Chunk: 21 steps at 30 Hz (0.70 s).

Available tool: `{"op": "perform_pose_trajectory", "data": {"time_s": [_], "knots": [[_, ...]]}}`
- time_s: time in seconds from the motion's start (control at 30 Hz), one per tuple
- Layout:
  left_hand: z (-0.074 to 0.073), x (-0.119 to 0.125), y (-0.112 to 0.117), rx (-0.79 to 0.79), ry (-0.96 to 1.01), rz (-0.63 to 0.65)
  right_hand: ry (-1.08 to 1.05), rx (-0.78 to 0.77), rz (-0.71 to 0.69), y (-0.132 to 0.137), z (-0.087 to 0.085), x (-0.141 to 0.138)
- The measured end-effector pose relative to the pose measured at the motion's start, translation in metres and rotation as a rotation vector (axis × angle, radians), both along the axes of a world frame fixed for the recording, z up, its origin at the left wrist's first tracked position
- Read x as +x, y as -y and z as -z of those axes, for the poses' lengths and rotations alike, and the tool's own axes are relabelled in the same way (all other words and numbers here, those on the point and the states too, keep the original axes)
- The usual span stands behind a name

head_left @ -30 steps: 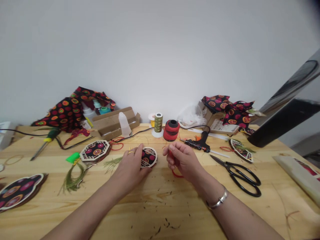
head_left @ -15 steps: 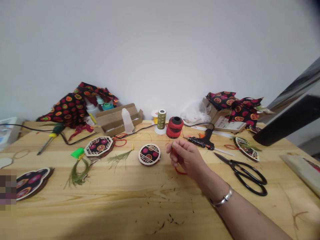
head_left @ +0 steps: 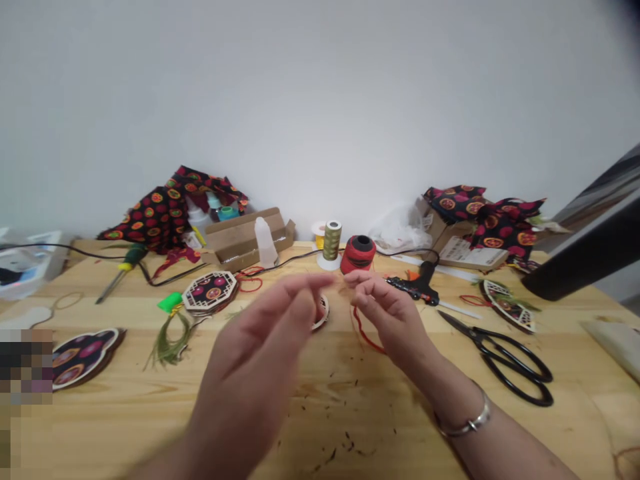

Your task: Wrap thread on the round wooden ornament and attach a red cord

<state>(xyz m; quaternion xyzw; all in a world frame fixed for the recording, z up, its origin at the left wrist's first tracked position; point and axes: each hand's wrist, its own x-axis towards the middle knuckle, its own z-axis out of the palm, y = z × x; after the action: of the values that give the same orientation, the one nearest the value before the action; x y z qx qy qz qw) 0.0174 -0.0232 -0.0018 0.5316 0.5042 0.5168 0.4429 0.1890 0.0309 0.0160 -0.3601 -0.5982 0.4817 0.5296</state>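
My right hand (head_left: 387, 313) is closed in a pinch above the middle of the table, holding a red cord (head_left: 367, 337) that hangs in a loop below the fingers. My left hand (head_left: 265, 353), blurred by motion, reaches in from the lower left. Its index finger stretches towards my right fingertips, and nothing shows in its grasp. Behind the left fingertips lies a round wooden-framed ornament (head_left: 323, 313), mostly hidden by them. Just beyond my right hand stands a red thread spool (head_left: 359, 254). A hot glue gun (head_left: 415, 287) and black-handled scissors (head_left: 505, 357) lie to its right.
An octagonal ornament (head_left: 210, 292), a green tassel (head_left: 170, 337) and a screwdriver (head_left: 120, 272) lie on the left. Along the wall stand an open cardboard box (head_left: 230, 243), an olive thread spool (head_left: 332, 241) and patterned fabric (head_left: 505, 227). A fan-shaped ornament (head_left: 507, 305) is at the right.
My left hand has come into view from the lower left and now covers most of the round ornament. My right hand stays pinched on the cord; the view has shifted slightly.
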Motion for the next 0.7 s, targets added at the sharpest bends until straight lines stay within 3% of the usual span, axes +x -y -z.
{"op": "perform_pose_trajectory", "data": {"time_s": [0.17, 0.33, 0.57, 0.7], "knots": [[-0.024, 0.018, -0.022, -0.054, 0.241, 0.075, 0.216, 0.268, 0.117, 0.006, -0.007, 0.0], [-0.02, 0.025, -0.025, -0.17, 0.42, 0.276, 0.345, 0.361, 0.158, 0.008, -0.003, 0.001], [-0.014, 0.02, -0.024, -0.2, 0.247, 0.173, 0.324, 0.357, 0.189, 0.002, 0.002, -0.004], [-0.015, 0.018, -0.026, -0.235, 0.346, 0.147, 0.159, 0.358, 0.333, 0.025, -0.023, 0.002]]}}
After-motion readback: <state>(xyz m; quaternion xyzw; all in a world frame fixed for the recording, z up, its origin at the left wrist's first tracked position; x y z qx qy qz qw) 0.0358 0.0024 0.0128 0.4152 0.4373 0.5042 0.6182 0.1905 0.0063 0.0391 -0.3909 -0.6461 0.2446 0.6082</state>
